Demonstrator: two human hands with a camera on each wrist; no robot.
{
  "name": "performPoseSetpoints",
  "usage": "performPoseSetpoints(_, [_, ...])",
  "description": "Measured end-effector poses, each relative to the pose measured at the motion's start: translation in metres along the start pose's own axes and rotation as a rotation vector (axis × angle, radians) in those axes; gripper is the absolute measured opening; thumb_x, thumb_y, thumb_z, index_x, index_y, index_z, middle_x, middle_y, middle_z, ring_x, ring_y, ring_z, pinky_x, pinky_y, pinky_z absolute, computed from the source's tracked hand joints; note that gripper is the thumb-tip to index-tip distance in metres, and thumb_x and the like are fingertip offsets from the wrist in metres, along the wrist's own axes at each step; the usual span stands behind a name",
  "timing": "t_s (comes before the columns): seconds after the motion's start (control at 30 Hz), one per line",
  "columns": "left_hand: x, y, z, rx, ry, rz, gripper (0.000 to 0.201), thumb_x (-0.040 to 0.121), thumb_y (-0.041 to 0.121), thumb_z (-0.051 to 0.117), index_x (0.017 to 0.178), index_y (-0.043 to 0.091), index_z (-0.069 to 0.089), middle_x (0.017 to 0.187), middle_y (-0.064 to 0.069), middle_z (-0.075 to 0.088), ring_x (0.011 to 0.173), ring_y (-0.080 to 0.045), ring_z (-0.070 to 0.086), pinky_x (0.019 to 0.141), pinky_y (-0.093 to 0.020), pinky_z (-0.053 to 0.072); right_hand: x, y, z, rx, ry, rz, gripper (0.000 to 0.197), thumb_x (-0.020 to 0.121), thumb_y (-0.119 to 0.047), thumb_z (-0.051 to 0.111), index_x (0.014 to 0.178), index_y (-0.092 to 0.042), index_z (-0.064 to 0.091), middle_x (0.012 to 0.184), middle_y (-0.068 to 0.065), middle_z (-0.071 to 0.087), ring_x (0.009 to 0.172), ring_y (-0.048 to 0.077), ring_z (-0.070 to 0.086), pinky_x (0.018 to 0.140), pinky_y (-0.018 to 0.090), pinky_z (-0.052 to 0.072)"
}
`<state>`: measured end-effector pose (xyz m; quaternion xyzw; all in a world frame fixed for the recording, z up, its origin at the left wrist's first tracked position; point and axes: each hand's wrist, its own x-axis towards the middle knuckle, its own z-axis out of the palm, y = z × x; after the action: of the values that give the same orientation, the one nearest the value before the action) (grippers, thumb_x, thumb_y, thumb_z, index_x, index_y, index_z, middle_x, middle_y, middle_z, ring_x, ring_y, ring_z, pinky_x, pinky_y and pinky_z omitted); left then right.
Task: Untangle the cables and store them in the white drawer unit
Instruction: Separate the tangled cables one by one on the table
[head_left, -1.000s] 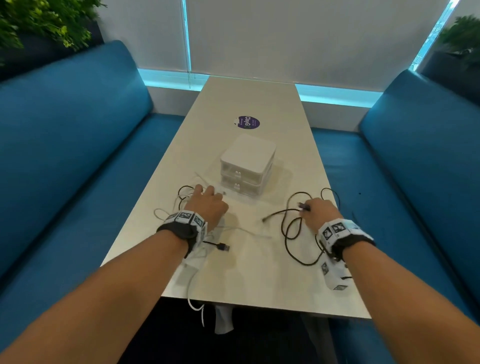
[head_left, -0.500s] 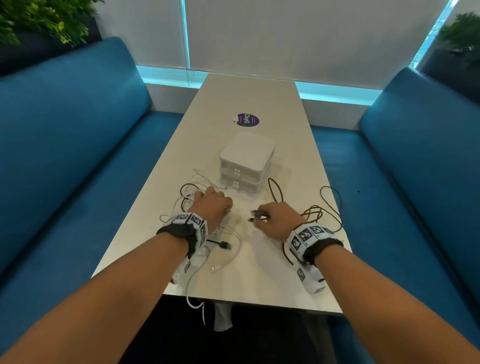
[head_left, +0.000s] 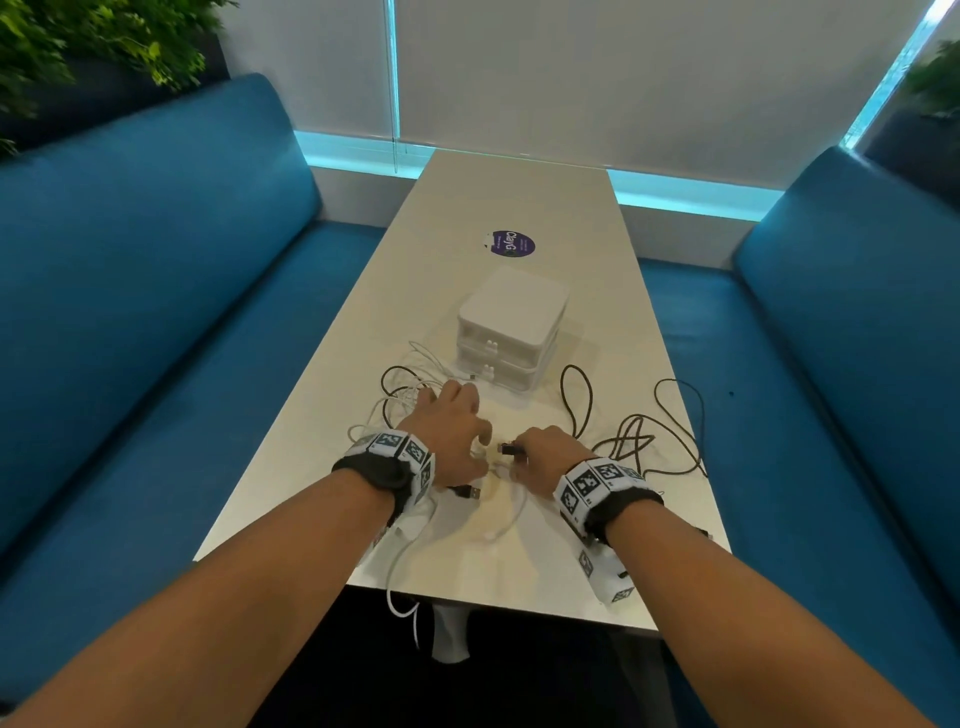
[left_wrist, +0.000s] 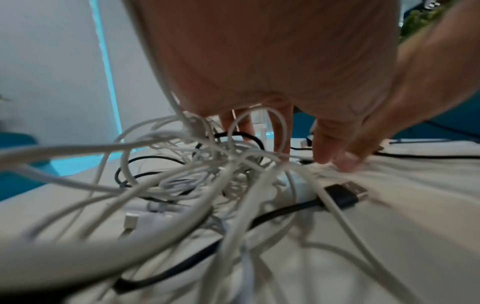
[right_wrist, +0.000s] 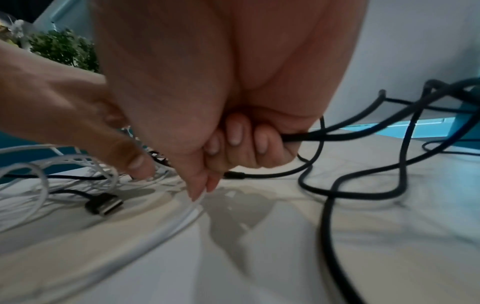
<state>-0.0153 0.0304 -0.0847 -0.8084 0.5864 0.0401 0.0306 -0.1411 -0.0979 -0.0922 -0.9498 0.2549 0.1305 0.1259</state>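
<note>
A pale table (head_left: 524, 566) runs lengthwise away from the viewer, between two blue benches (head_left: 130, 312).

Nearest, a white cable (head_left: 506, 525) curves across the table and one white strand hangs over the near edge. A black USB plug (head_left: 470, 492) lies flat just beside the left wrist, its metal tip pointing right.

The left hand (head_left: 452, 431) rests palm down on a tangle of white cables (left_wrist: 182, 168) with a few thin black ones threaded through. Its fingers (left_wrist: 322, 144) are spread and reach down into the loops; whether they pinch any strand cannot be told.

The right hand (head_left: 545, 457) sits close beside the left, curled into a fist around a dark cable (right_wrist: 337, 135). The cable's plug end pokes out of the fist toward the left hand, and the rest trails off to the right in loose loops (head_left: 644, 441) on the table.

Just beyond the hands stands the white drawer unit (head_left: 511, 327), square with rounded corners, two drawers stacked, both closed, small knobs facing the viewer. White cable loops reach its lower front.

Farther along lies a round purple sticker (head_left: 511, 243).
</note>
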Motion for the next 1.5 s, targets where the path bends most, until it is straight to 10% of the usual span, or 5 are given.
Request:
performPoseSetpoints(0.33, [0.016,0.022,-0.015,-0.030,0.031,-0.110,0.022,0.101,0.017,0.039,0.118,0.015,0.053,0.115,-0.005,0.057,0.110,-0.028,0.054,0.101,-0.052,0.035,-0.010,0.036,-0.016,0.050,0.139,0.231,0.028,0.094,-0.033,0.049,0.109,-0.012,0.058,0.107,0.009,0.061,0.094,0.029,0.061,0.077,0.036,0.051])
performPoseSetpoints(0.53, [0.020,0.027,-0.015,-0.141,0.005,-0.061,0.073,0.085,-0.001,0.046,0.149,0.028,0.024,0.128,-0.003,0.054,0.116,-0.028,0.054,0.106,-0.053,0.030,-0.011,0.048,-0.019,0.178,0.154,0.202,0.042,0.095,-0.045,0.052,0.121,-0.012,0.059,0.114,0.013,0.063,0.101,0.030,0.062,0.077,0.032,0.046])
performPoseSetpoints(0.73, [0.024,0.039,-0.015,-0.104,0.116,-0.008,0.025,0.107,0.034,0.032,0.119,0.019,0.048,0.110,-0.002,0.063,0.095,-0.027,0.061,0.094,-0.045,0.037,-0.015,0.044,-0.031,0.333,0.190,0.198,0.045,0.087,-0.057,0.058,0.107,-0.016,0.059,0.102,0.004,0.063,0.094,0.025,0.061,0.073,0.033,0.045])
performPoseSetpoints(1.03, [0.024,0.033,-0.018,-0.096,0.144,-0.206,0.018,0.105,0.028,0.026,0.101,0.019,0.042,0.091,-0.005,0.067,0.074,-0.030,0.053,0.088,-0.042,0.035,-0.011,0.052,-0.041,0.626,0.182,0.282,0.032,0.103,-0.024,0.035,0.124,-0.009,0.054,0.111,0.010,0.059,0.101,0.030,0.059,0.080,0.032,0.043])
performPoseSetpoints(1.5, [0.019,0.055,-0.002,-0.191,0.093,0.007,0.024,0.107,0.030,0.026,0.100,0.016,0.044,0.075,-0.004,0.061,0.062,-0.029,0.048,0.085,-0.044,0.040,-0.008,0.027,-0.043,0.813,0.300,0.149,0.040,0.097,-0.040,0.052,0.067,-0.015,0.045,0.062,-0.001,0.042,0.057,0.018,0.041,0.059,0.032,0.033])
